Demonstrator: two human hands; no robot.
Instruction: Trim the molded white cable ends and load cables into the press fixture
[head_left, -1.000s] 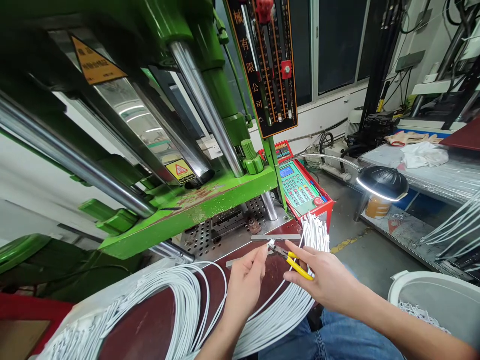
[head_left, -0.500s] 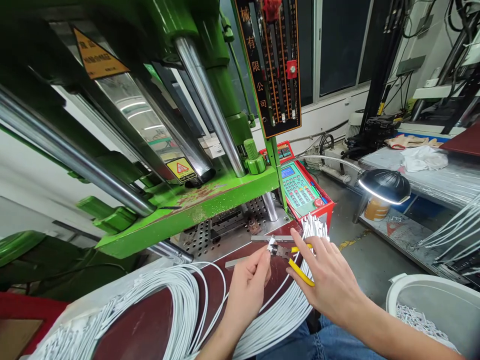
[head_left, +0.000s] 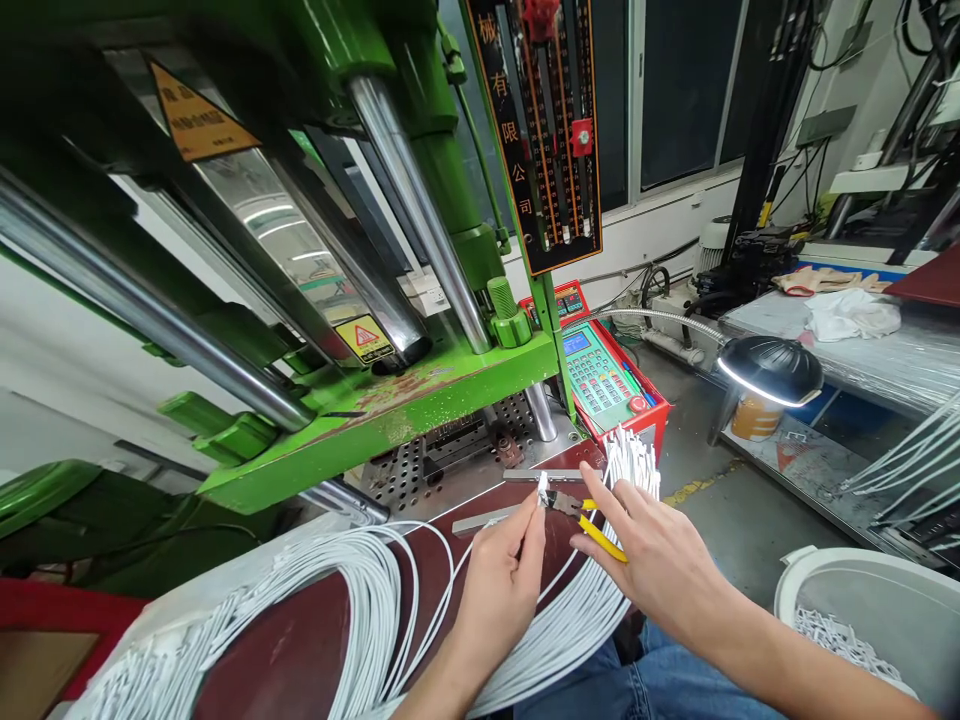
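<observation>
My left hand (head_left: 501, 565) is closed, pinching a small white cable end (head_left: 543, 486) that sticks up above the thumb and forefinger. My right hand (head_left: 652, 545) grips cutting pliers (head_left: 603, 540) by their yellow handles, forefinger stretched along the top. The metal jaws meet the white piece at my left fingertips; whether they bite into it is too small to tell. Below my hands, white cables (head_left: 562, 640) curve across a dark red board (head_left: 277, 640). Two grey metal bars, one far (head_left: 551, 475) and one near (head_left: 480, 521), lie just beyond my fingers.
A green press (head_left: 405, 415) towers in front, with a red control box (head_left: 660, 420) to its right. Coiled white cables (head_left: 367, 600) lie at left. A white bucket (head_left: 787, 590) with small white scraps stands at right, below a lit lamp (head_left: 772, 370).
The white cable end has turned more upright in my left fingers. The yellow plier handles have drawn slightly closer together in my right hand.
</observation>
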